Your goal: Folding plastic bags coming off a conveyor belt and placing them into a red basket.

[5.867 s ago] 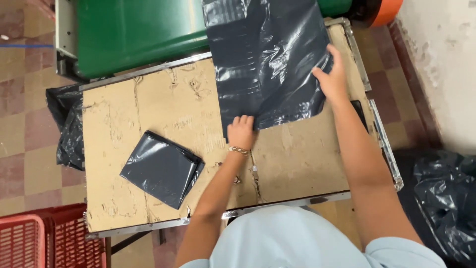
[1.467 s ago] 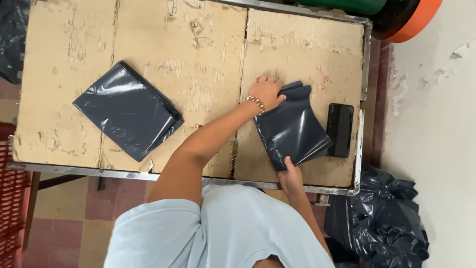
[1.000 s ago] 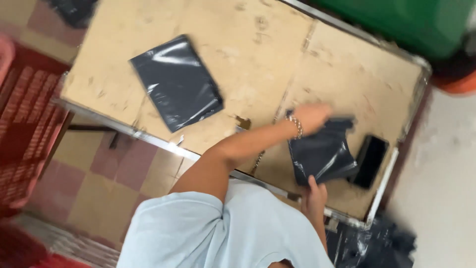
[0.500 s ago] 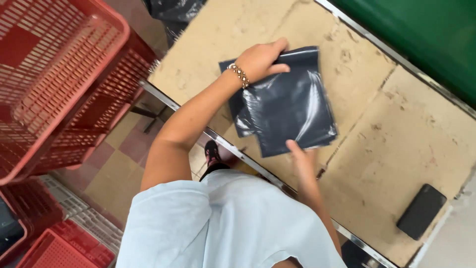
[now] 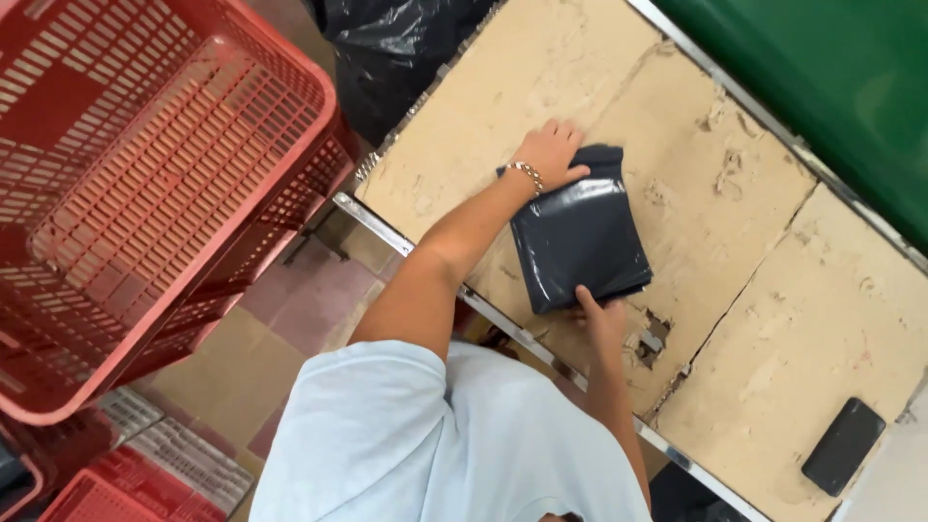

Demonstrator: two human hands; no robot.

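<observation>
Head view shows a folded dark plastic bag (image 5: 580, 237) lying mid-frame on the worn table (image 5: 773, 319). Left hand (image 5: 553, 153) rests flat and open on its upper corner, pinning it, while the right hand (image 5: 604, 314) pinches the lower edge, seemingly squaring the fold. Red baskets (image 5: 145, 184) fill the left; a black phone (image 5: 843, 447) sits lower right.

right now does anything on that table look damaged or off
Yes. The table top is cracked, and a ragged hole is broken through it beside the right hand, close to the folded dark bag.
</observation>
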